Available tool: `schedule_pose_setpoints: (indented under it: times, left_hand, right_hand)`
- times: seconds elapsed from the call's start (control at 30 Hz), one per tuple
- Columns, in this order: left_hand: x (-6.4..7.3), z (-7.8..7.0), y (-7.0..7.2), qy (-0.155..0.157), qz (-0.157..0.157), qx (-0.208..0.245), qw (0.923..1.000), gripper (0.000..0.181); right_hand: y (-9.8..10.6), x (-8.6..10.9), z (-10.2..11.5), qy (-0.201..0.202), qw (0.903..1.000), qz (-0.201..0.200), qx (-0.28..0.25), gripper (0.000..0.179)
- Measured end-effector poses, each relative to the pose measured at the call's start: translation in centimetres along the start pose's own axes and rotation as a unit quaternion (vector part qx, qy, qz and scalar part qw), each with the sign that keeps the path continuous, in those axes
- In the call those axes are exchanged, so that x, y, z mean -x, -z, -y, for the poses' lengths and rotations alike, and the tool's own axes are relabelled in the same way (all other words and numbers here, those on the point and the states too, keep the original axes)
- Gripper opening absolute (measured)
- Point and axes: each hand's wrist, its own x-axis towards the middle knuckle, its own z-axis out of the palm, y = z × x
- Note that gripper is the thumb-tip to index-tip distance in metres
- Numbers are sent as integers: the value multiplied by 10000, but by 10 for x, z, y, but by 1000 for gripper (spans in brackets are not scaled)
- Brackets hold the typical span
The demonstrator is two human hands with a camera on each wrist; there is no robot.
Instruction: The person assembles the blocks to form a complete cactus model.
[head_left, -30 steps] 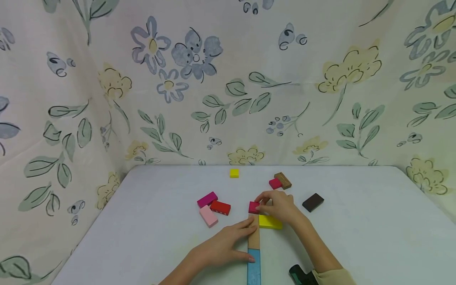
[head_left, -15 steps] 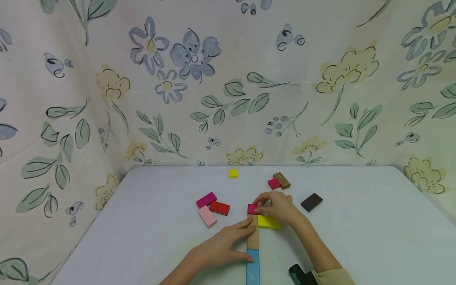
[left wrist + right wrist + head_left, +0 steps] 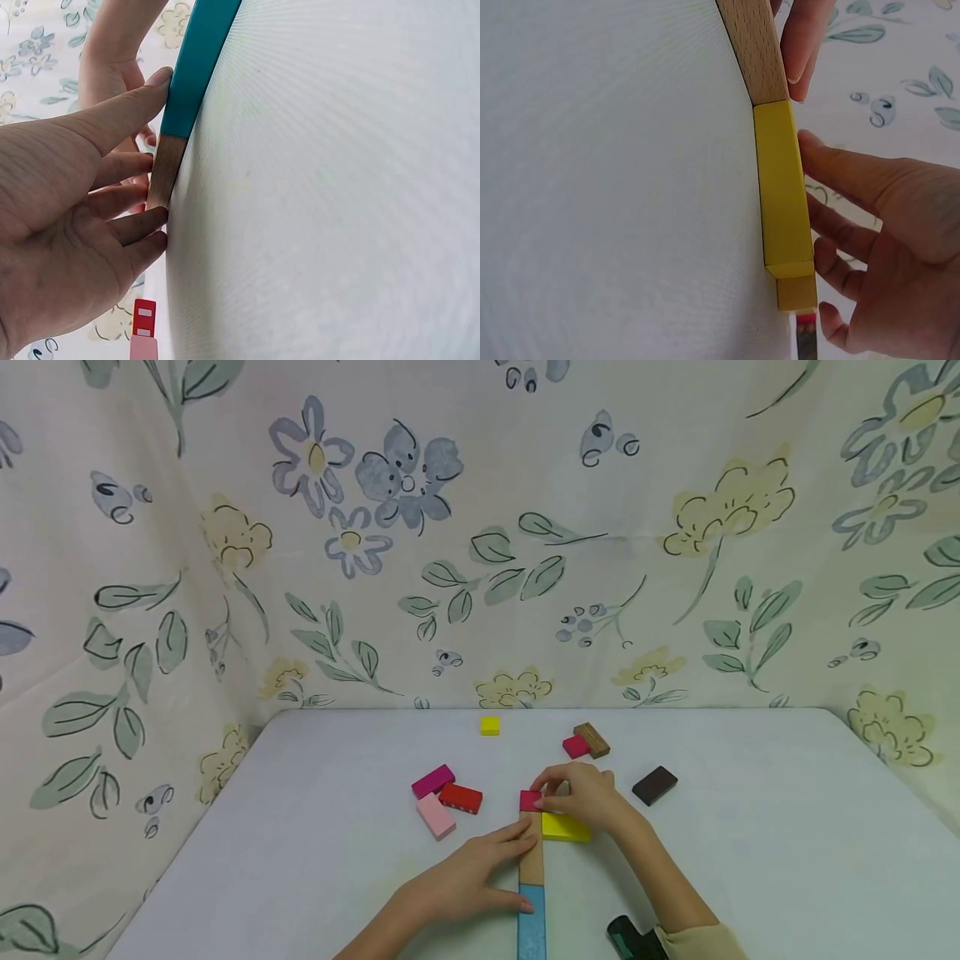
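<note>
A blue block [image 3: 532, 922] and a plain wooden block [image 3: 532, 863] lie end to end in a line, with a small crimson block [image 3: 529, 800] at the far end. My left hand [image 3: 474, 878] rests along the line, its fingers on the wooden block and its thumb on the blue one. With thumb and forefinger my right hand [image 3: 581, 795] pinches the crimson block. A yellow block [image 3: 566, 827] lies against the wooden block's right side, under the right hand. The right wrist view shows the right hand [image 3: 885, 217] beside the yellow block [image 3: 784, 184].
To the left lie a magenta block [image 3: 432, 782], a red block [image 3: 461, 798] and a pink block [image 3: 436, 817]. Farther back are a small yellow block [image 3: 490, 726], another crimson block [image 3: 576, 747] and a brown block [image 3: 592, 739]. A dark brown block [image 3: 655, 786] is at right.
My right hand has brought the crimson block slightly nearer, up against the end of the wooden block. The left hand has stayed in place; the head view has shifted a little.
</note>
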Motion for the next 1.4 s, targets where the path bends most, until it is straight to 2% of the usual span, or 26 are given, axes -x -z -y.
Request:
schedule_pose_setpoints:
  times: [0.07,0.1,0.23,0.37,0.47,0.63,0.73,0.9,1.1,1.27,1.4]
  left_hand:
    - [-1,5,-2,-56,-27,-8,10000,82]
    - [-2,5,-3,12,-12,86,10000,81]
    - [-9,24,-11,-64,-15,46,10000,83]
    - [-13,33,-14,-159,-26,39,9999,86]
    - [-10,25,-10,-167,-9,35,9999,86]
    - [3,-11,5,54,-68,29,10000,82]
    - [6,-20,9,127,-196,11,9997,78]
    - [5,-20,10,114,-407,-61,9991,75]
    - [3,-16,8,266,-552,28,9981,76]
    - [3,-15,7,303,-505,17,9983,81]
    - [3,-14,5,364,-347,-3,9987,83]
  right_hand:
    - [0,0,0,1,10000,7,1,13]
    - [0,0,0,-7,10000,8,2,13]
    - [1,1,1,-58,10000,26,-22,14]
    - [2,0,0,-105,9999,44,-91,14]
    - [4,0,0,-97,9998,13,-157,15]
    - [12,1,0,-44,9996,-170,-237,16]
    - [20,3,-1,28,9993,-286,-244,17]
    - [35,9,-5,-8,9986,-407,-328,24]
    - [55,18,-17,-203,9969,-640,-419,31]
    - [66,23,-30,-277,9951,-886,-333,31]
    - [68,23,-39,-328,9941,-1002,-245,37]
